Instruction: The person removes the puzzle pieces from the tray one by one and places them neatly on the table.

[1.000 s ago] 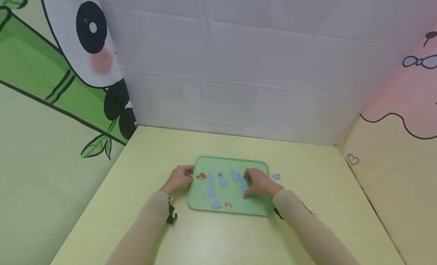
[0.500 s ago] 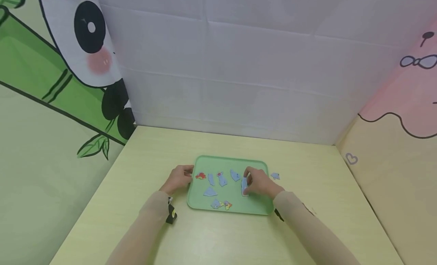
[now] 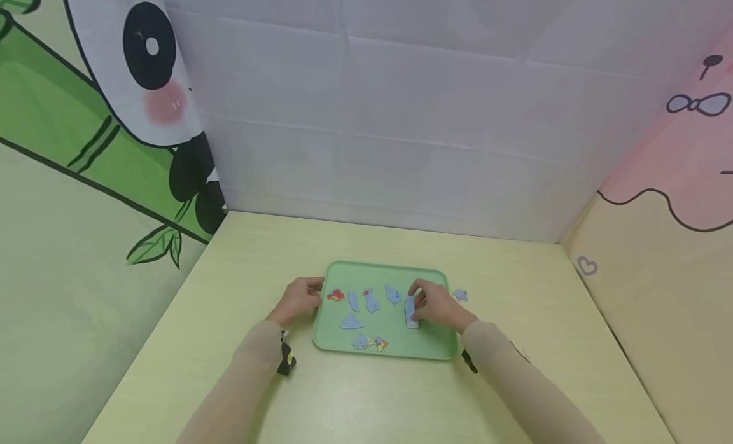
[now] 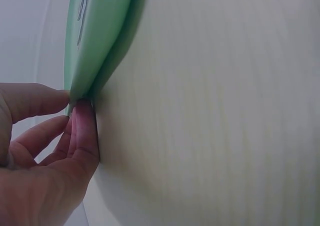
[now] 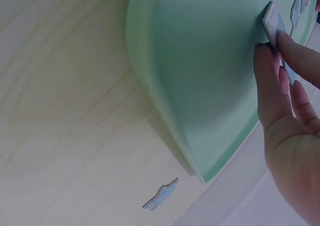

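Observation:
My left hand point(image 3: 298, 301) holds the left rim of a light green tray point(image 3: 401, 350). In the left wrist view the thumb lies on the upper side of the tray edge point(image 4: 102, 41), with fingertips curled under it. Over the tray's right half, my right hand point(image 3: 438, 305) pinches a flat blue puzzle piece point(image 3: 410, 312) between thumb and fingers. The right wrist view shows this piece point(image 5: 273, 23) tilted on edge, partly covered by the fingers. Left of it on the tray lie a notched blue piece point(image 3: 392, 294) and a blue piece with a red spot point(image 3: 372, 301).
Also on the tray are a red piece point(image 3: 336, 295), a narrow blue piece point(image 3: 353, 301), a triangular blue piece point(image 3: 352, 322) and small colourful pieces point(image 3: 378, 343) near the front. One blue piece point(image 3: 460, 295) lies on the table beyond the tray's right rim. A white wall point(image 3: 389, 177) stands behind.
My right fingers have drawn closer together on the blue puzzle piece, which has turned and tilted within them. My left hand stays at the tray's rim.

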Demonstrator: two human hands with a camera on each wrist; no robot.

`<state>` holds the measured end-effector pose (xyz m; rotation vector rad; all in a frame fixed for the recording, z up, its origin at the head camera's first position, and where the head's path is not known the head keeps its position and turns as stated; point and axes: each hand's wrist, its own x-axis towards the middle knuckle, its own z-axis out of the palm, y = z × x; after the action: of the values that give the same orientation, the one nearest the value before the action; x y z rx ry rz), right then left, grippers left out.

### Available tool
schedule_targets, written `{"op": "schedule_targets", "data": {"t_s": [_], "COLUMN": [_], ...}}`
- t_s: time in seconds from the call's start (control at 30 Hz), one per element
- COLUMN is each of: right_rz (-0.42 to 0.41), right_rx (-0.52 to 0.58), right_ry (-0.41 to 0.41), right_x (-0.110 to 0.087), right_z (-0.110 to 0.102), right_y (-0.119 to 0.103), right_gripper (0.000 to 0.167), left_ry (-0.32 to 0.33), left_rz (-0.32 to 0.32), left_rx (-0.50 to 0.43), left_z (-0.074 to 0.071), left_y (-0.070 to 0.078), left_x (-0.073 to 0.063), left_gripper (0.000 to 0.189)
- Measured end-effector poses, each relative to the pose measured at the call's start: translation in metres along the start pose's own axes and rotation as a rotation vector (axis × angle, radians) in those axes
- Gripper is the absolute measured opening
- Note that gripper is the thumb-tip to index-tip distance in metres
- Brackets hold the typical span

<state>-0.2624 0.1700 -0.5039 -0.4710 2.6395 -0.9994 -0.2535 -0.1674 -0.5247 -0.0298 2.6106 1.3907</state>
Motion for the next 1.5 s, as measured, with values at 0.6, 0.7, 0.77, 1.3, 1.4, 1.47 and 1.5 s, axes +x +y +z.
{"op": "schedule_targets", "data": {"t_s": [0.6,0.7,0.77,1.3,1.4,1.47,1.5], "right_rz": [0.040,0.050,0.054,0.198,0.223,0.229,0.235], "right_rx": [-0.019,-0.012,-0.004,0.106,0.085,0.081,0.087], "right_ry": [0.057,0.070,0.077,0.129,0.140,0.139,0.141], "right_x": [-0.005,-0.008,-0.010,-0.032,-0.035,-0.038,-0.039], "right_z": [-0.046,-0.059,-0.066,-0.097,-0.099,-0.100,-0.100], "right_y": [0.021,0.031,0.038,0.084,0.093,0.097,0.099], "right_gripper": [0.043,0.043,0.044,0.047,0.047,0.048,0.049], "left_ry": [-0.003,-0.005,-0.004,-0.013,-0.014,-0.014,-0.014], "left_rz": [-0.001,-0.002,-0.004,-0.007,0.001,0.007,0.008], "left_rx": [0.014,0.017,0.018,0.026,0.025,0.023,0.023], "left_z": [-0.002,-0.003,-0.003,-0.003,-0.003,-0.002,-0.002], "left_y": [-0.001,-0.002,-0.003,-0.002,-0.002,-0.002,-0.001], "left_x": [0.002,0.003,0.003,0.003,0.003,0.003,0.003], "left_gripper": [0.059,0.059,0.059,0.059,0.059,0.059,0.059]}}
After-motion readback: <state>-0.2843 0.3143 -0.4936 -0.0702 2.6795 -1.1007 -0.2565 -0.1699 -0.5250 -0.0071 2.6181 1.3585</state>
